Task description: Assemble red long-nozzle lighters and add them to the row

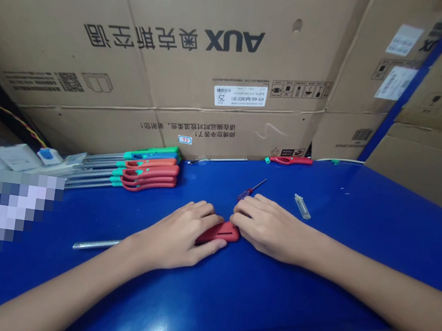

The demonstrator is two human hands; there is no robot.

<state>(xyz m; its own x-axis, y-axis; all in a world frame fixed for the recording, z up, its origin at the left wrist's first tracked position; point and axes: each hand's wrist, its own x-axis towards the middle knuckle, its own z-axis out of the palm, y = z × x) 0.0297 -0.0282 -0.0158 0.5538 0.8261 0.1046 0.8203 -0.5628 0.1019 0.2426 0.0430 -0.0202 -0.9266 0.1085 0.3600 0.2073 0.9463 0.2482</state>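
My left hand [185,233] is wrapped round a red lighter handle [225,232], whose slotted end shows beyond my thumb. A metal tube [95,244] sticks out to the left from behind my left wrist. My right hand [265,227] is closed at the right end of the red handle, its fingertips bunched; what they pinch, if anything, is hidden. Just behind my right fingers lies a small screwdriver [251,189] with a purple handle. A clear plastic piece [302,206] rests on the blue table [186,302], beyond my right forearm.
Several long lighters [151,170] with red, orange, blue and green handles are stacked at the back left, beside white boxes [18,156]. Another red lighter [290,160] and a thin metal rod [227,160] lie by the cardboard wall [199,86].
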